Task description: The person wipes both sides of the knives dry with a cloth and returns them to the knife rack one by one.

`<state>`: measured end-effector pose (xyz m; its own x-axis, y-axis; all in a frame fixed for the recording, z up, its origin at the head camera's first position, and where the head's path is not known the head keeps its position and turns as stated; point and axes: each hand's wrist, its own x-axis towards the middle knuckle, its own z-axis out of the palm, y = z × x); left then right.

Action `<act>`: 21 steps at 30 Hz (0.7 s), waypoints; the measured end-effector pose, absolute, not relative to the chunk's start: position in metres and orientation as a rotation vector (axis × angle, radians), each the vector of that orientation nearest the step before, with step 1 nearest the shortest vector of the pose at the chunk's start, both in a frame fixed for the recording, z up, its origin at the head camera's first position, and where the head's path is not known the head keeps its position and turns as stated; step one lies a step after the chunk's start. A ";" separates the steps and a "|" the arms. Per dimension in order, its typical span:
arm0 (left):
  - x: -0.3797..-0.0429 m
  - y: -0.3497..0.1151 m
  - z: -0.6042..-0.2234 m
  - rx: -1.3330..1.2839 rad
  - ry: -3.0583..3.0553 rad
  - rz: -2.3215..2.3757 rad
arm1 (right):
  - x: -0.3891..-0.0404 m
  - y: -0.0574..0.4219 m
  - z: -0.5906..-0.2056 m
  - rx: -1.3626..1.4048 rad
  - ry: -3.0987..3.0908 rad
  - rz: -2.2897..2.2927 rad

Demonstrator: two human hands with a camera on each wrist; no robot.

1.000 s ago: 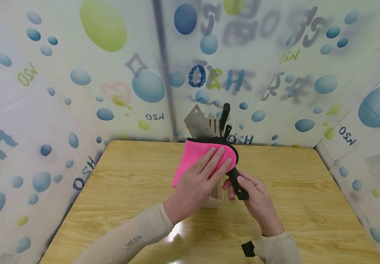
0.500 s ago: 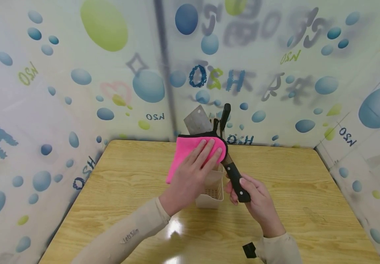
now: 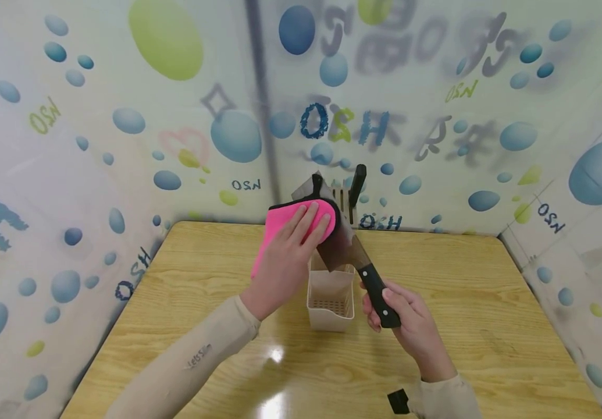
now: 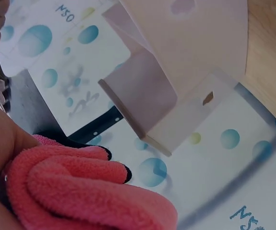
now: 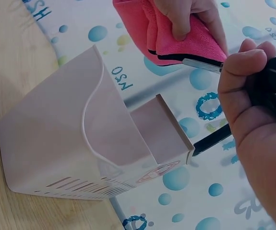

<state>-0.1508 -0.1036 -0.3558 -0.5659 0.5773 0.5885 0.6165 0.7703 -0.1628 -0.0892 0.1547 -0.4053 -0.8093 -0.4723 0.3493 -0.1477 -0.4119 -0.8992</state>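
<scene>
My right hand (image 3: 416, 329) grips the black riveted handle of a cleaver (image 3: 339, 247), whose broad blade slants up and left over the beige plastic holder (image 3: 330, 323). A pink cloth (image 3: 277, 224) with black edging is folded over the blade, hiding its middle part. My left hand (image 3: 285, 262) pinches this cloth, fingers laid along the near face; the right wrist view shows the thumb pressing into the pink cloth (image 5: 195, 43) from the other side. The blade's far corner pokes out beyond the cloth. In the left wrist view bare metal of the cleaver (image 4: 34, 108) shows beside the folds.
The holder stands on a wooden table (image 3: 201, 262), with drain slits low on its wall and an open front compartment. Another black handle (image 3: 357, 185) sticks up behind it, near a slotted pale piece (image 3: 338, 195). Bubble-patterned walls (image 3: 437, 87) enclose the back and sides.
My left hand and the pink cloth have slid up and left along the blade, away from the handle, uncovering metal near the grip. The right hand has dropped slightly with the cleaver.
</scene>
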 end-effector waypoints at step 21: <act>-0.139 -0.097 -0.363 -0.977 -2.327 0.008 | -0.089 0.154 -0.408 -0.792 1.566 -2.308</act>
